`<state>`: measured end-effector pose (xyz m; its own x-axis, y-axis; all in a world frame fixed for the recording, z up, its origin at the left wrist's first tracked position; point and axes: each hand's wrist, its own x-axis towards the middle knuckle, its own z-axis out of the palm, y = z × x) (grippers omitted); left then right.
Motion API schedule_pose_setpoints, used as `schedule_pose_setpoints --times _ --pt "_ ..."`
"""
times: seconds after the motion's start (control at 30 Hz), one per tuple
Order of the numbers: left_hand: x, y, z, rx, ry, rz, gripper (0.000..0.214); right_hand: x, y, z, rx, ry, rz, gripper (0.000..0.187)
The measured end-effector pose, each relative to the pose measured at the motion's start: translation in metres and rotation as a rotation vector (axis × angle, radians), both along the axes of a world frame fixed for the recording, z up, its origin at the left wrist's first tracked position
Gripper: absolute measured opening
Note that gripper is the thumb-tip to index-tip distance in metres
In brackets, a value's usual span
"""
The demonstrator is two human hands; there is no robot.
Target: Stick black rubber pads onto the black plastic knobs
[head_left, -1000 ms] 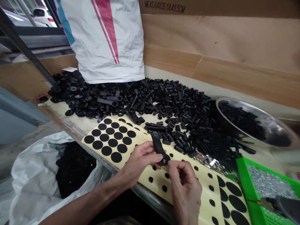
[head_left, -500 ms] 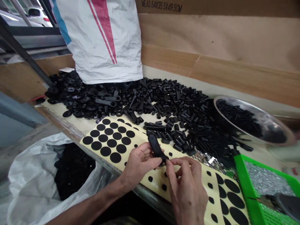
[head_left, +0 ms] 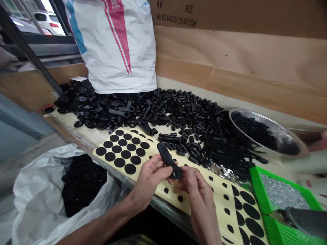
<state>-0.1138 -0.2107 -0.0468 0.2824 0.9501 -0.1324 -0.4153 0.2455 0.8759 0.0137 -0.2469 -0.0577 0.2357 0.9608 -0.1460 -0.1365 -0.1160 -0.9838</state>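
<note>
My left hand point(head_left: 149, 178) is closed around a black plastic crank arm point(head_left: 166, 156), its thumb pressed near the wide, rounded lower end. The narrower end points up and away from me, and a small light spot shows near the thumb. My right hand point(head_left: 200, 194) is closed with its fingertips at the arm's right edge; whether a small part is also between them is hidden. Beneath both hands lie cream sticker sheets point(head_left: 163, 182) with black dots, large rounds on the left and right and small ones in the middle.
Behind the sheets spreads a heap of black plastic parts point(head_left: 199, 119). A metal bowl point(head_left: 296, 146) of thin black pieces stands at right, above a green basket point(head_left: 258, 185) with small silvery pieces. A white sack point(head_left: 122, 51) stands behind; a white bag point(head_left: 33, 190) hangs lower left.
The crank arm has turned so its broad lower end faces me more. My right fingers have shifted from the arm's lower tip to its right edge. The view has tilted up slightly.
</note>
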Motion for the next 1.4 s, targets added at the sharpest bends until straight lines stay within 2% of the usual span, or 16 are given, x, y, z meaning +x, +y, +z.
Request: schedule_pose_setpoints --times 0.13,0.2,0.27,0.37,0.47,0.53,0.6,0.67,0.77,0.87,0.97,1.07,1.17,1.27,1.4 --pt "-0.005 -0.008 0.002 0.029 0.08 0.035 0.026 -0.016 -0.001 0.0 0.068 -0.146 0.041 0.03" --pt "-0.02 -0.012 0.003 0.027 0.156 0.075 0.025 -0.023 -0.002 -0.003 0.052 -0.172 0.117 0.03" --pt "-0.053 -0.018 0.004 0.01 0.253 0.172 0.026 -0.03 -0.003 -0.009 0.042 -0.243 0.174 0.031" --pt "-0.129 -0.03 0.004 0.017 0.522 0.383 0.032 -0.04 0.0 -0.02 0.189 -0.514 0.161 0.027" --pt "-0.2 -0.043 -0.004 0.086 1.114 0.541 0.036 -0.054 0.006 -0.026 0.36 -0.771 0.217 0.022" --pt "-0.22 -0.047 -0.012 0.248 1.417 0.561 0.035 -0.064 0.009 -0.029 0.44 -0.895 0.288 0.02" --pt "-0.213 -0.046 -0.02 0.517 1.501 0.476 0.027 -0.073 0.012 -0.033 0.518 -1.013 0.32 0.023" --pt "-0.187 -0.04 -0.025 0.775 1.481 0.327 0.023 -0.078 0.014 -0.038 0.564 -1.118 0.32 0.024" --pt "-0.146 -0.026 -0.027 0.955 1.495 0.142 0.023 -0.072 0.017 -0.043 0.569 -1.203 0.292 0.023" --pt "-0.126 -0.01 -0.023 0.999 1.485 0.015 0.019 -0.06 0.026 -0.038 0.497 -1.117 0.309 0.024" --pt "-0.12 0.013 -0.018 0.998 1.474 -0.033 0.022 -0.053 0.046 -0.028 0.366 -1.012 0.268 0.028" --pt "-0.115 0.043 -0.018 0.994 1.461 -0.03 0.02 -0.056 0.073 -0.023 0.296 -1.089 0.139 0.035" --pt "-0.11 0.065 -0.023 1.008 1.446 -0.073 0.015 -0.064 0.092 -0.026 0.27 -1.113 0.136 0.033" --pt "-0.108 0.072 -0.03 1.03 1.472 -0.079 0.016 -0.07 0.098 -0.031 0.233 -1.069 0.138 0.03" --pt "-0.108 0.068 -0.034 1.046 1.532 -0.068 0.02 -0.068 0.103 -0.035 0.157 -0.939 0.158 0.026"
